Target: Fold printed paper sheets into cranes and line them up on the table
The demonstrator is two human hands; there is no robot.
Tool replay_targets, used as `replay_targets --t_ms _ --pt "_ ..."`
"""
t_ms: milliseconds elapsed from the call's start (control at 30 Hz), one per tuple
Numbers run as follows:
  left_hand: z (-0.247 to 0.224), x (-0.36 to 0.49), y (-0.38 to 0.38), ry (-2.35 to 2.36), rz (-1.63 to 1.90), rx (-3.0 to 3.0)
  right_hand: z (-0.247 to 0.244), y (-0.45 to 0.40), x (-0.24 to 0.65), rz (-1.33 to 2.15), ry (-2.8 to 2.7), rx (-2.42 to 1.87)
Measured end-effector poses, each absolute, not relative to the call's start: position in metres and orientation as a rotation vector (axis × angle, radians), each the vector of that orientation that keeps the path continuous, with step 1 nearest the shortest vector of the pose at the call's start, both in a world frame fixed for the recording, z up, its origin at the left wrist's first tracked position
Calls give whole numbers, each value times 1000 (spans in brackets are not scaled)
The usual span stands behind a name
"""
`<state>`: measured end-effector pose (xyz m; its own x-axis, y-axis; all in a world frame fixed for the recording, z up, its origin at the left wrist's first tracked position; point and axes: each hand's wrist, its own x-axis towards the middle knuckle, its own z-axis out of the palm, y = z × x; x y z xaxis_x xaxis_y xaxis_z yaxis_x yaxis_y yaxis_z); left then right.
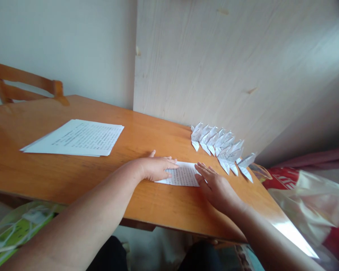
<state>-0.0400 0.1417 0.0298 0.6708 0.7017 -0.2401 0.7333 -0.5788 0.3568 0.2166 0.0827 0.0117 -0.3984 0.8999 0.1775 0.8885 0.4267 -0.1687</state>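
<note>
A printed sheet of paper (183,175), seemingly folded down to a small rectangle, lies flat on the wooden table (147,203) in front of me. Over its left end rests my left hand (158,168), palm down with the fingers stretched out. My right hand (214,184) lies on the right end, its fingers extended and flat, hiding that edge. Neither hand grips anything. Beyond my right hand stand several folded paper pieces (224,145) with pointed tips, lined up in a slanting row.
A stack of printed sheets (79,137) lies at the table's left. Behind it is a wooden chair (28,81). A pale panel (192,67) rises along the back edge. Plastic bags (307,199) sit beyond the right edge; a green bag (19,229) is below the table at left.
</note>
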Motion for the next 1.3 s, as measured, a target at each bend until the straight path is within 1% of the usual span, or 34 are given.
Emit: replay_targets --t_ms 100,167,333,467,800,1067,1300 --pt "30 -40 142 1121 -100 2450 14 60 208 177 -2496 -1511" --pt "31 -39 142 1121 -119 2444 11 47 202 169 -2592 -1499" --pt "34 -38 141 1123 -143 2436 4 36 191 -109 -2679 -1473" --pt "33 -38 141 1129 -124 2435 7 37 181 -203 -2700 -1428" --pt "31 -37 142 1125 -110 2460 27 36 149 -98 -2699 -1434" --pt "31 -36 141 1130 -107 2458 30 41 138 45 -2757 -1255" --pt "30 -36 142 1142 -78 2452 33 46 128 26 -2807 -1290"
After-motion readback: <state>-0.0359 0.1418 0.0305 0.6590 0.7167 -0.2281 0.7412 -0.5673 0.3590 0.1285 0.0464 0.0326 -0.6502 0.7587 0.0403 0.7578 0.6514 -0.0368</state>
